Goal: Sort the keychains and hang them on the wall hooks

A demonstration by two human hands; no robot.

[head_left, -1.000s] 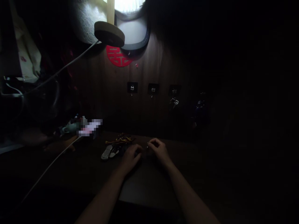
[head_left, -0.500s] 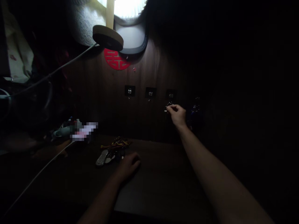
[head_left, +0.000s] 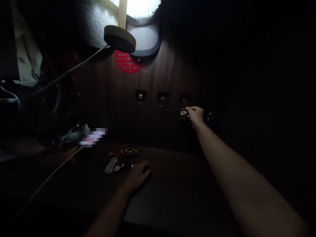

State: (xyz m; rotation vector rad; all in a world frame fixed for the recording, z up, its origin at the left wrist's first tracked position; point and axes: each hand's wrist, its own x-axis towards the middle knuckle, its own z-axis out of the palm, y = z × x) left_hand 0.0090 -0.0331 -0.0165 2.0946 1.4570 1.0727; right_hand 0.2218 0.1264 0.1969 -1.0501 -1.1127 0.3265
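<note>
A bunch of silver keys (head_left: 183, 113) is pinched in the fingertips of my right hand (head_left: 196, 115). The keys dangle in front of the dark wooden panel, just under a small dark hook plate (head_left: 185, 98). My left hand (head_left: 138, 173) lies on the dark tabletop (head_left: 158, 204), its fingers loosely bent and the thumb apart, with nothing visible in it. Beside its fingers is another bunch of keys with a silvery oval fob (head_left: 111, 165) and a yellow-brown braided cord (head_left: 126, 150).
Two more hook plates, the left one (head_left: 140, 95) and the middle one (head_left: 163, 97), sit on the panel. A dark blue item (head_left: 211, 120) hangs at right. A lit lamp with a round base (head_left: 119, 39) is above a red paper cutout (head_left: 127, 62). A white cable (head_left: 49, 176) crosses the left side.
My right hand has shifted slightly right and up, and the bunch of keys now shows more clearly beside its fingertips. The view has shifted a little; my left hand stays on the tabletop.
</note>
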